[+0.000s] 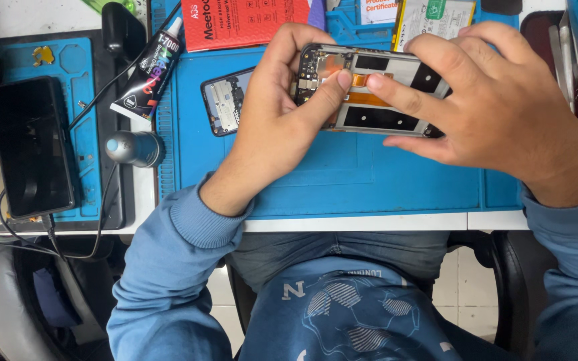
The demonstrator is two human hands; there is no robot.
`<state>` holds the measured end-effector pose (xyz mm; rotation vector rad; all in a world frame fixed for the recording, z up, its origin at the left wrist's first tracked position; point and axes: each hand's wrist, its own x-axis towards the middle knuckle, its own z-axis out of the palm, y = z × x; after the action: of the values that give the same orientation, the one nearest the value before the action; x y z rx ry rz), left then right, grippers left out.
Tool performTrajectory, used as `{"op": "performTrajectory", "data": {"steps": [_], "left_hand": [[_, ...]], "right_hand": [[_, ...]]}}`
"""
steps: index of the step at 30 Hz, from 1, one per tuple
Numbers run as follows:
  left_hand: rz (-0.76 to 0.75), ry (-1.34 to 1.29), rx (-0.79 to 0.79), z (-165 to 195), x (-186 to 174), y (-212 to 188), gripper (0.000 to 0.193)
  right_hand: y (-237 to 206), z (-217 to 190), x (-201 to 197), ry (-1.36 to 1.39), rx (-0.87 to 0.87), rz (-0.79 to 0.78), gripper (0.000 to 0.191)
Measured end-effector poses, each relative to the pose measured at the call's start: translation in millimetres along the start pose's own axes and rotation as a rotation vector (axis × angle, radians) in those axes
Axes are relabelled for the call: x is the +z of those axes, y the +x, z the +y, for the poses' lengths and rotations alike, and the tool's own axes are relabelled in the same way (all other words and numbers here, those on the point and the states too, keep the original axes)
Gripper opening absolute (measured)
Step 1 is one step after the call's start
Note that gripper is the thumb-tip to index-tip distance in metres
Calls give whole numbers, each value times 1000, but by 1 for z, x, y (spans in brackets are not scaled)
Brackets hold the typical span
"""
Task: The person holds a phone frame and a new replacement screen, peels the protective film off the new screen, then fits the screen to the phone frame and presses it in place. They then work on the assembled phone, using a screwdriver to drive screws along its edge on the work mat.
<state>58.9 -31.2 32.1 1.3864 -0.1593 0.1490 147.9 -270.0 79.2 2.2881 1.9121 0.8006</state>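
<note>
1. While the person is sitting at the bench, both hands are holding an opened phone frame (376, 90) just above the blue work mat (342, 180), toward its far edge.
2. The left hand (272, 124) is gripping the frame's left end, fingers curled round the top edge and thumb pressing down on the orange flex cable (369, 97) inside.
3. The right hand (496, 100) is cradling the right end, fingers wrapped over the far edge and forefinger tip pressing the same cable, almost touching the left thumb.
4. The frame is looking thin, light and stiff, while its exposed board and ribbon are looking fragile; I judge the metal side rails are the safe places to hold.
5. A separate phone part (225, 100) is lying on the mat just beside the left hand, and a black glue tube (148, 70) is lying near it.
6. A dark phone (31, 144) is resting well apart at the left; the near half of the mat is giving open room.
</note>
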Motion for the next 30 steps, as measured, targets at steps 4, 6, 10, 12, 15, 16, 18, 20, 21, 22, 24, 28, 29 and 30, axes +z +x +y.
{"op": "performTrajectory", "data": {"steps": [4, 6, 10, 12, 15, 16, 18, 20, 21, 22, 24, 28, 29, 30], "left_hand": [[-5, -19, -18, -2, 1, -1, 22], [-7, 32, 18, -3, 0, -1, 20], [3, 54, 8, -5, 0, 1, 20], [10, 60, -10, -6, 0, 2, 22], [16, 64, -51, -6, -1, 3, 22], [17, 62, -68, -6, -1, 3, 22], [22, 70, -99, -6, -2, 3, 22], [14, 83, -93, -6, -2, 3, 22], [5, 93, -77, -7, -3, 3, 22], [-5, 103, -60, -7, -3, 4, 22], [-2, 89, -83, -7, -4, 5, 21], [16, 82, -97, -10, -4, 5, 19], [27, 86, -108, -10, -4, 5, 19], [36, 90, -122, -11, -4, 5, 19]], "right_hand": [[2, -3, -1, -59, -8, -7, 72], [3, -6, -1, -25, 22, -16, 73], [6, -9, -2, -22, 48, -36, 78], [8, -10, -2, -45, 46, -37, 79], [10, -11, 0, -59, 48, -33, 78], [11, -12, 2, -60, 50, -33, 78], [12, -15, 7, -77, 63, -58, 77], [10, -16, 10, -68, 76, -68, 79], [10, -16, 11, -46, 83, -66, 80], [9, -16, 13, -25, 90, -63, 81], [9, -17, 13, -34, 93, -70, 83], [12, -18, 11, -49, 92, -69, 84], [13, -18, 10, -68, 84, -65, 83], [14, -18, 10, -86, 79, -62, 83]]}}
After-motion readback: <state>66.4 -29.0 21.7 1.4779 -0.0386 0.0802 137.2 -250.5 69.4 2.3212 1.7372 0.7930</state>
